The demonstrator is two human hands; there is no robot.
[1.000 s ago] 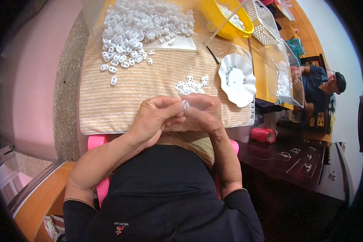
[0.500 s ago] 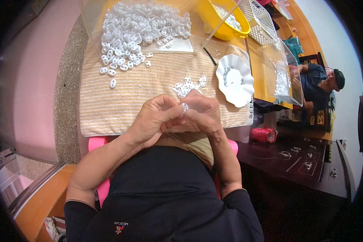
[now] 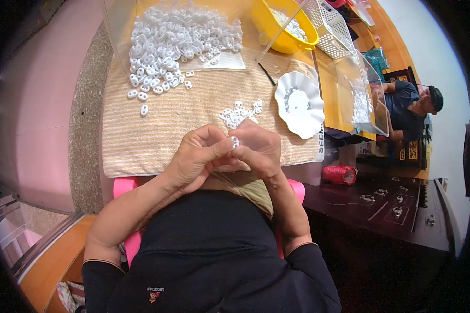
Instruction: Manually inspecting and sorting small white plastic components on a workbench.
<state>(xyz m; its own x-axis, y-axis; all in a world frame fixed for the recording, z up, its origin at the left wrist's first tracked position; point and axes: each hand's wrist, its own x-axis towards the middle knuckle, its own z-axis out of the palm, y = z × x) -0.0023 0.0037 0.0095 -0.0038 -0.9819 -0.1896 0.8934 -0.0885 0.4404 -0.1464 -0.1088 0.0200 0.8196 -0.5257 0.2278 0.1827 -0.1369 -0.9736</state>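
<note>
The left hand point(image 3: 196, 159) and the right hand point(image 3: 258, 148) meet close to the body, fingers curled in and touching. Pinched between their fingertips is a small white plastic piece point(image 3: 235, 141), only partly showing; both hands are closed narrowly about it, the left thumb and forefinger pressing from one side, the right fingers from the other.

Just beyond the hands, on a striped cloth point(image 3: 156, 125) that covers the tabletop, lies a small pile point(image 3: 239, 113) of the same white pieces. Further off, and to the left of the hands, sits a much bigger heap point(image 3: 180, 39) of them, a few strays lying loose at its near edge. Beyond the right hand is a white scalloped dish point(image 3: 300, 104), and past that a yellow bowl point(image 3: 286, 23) and a white basket point(image 3: 331, 26).

The piece looks light, hard and smooth, so it would likely slip or flick away if squeezed unevenly. It seems best held by its flat faces with fingertips, leaving its holes clear.
</note>
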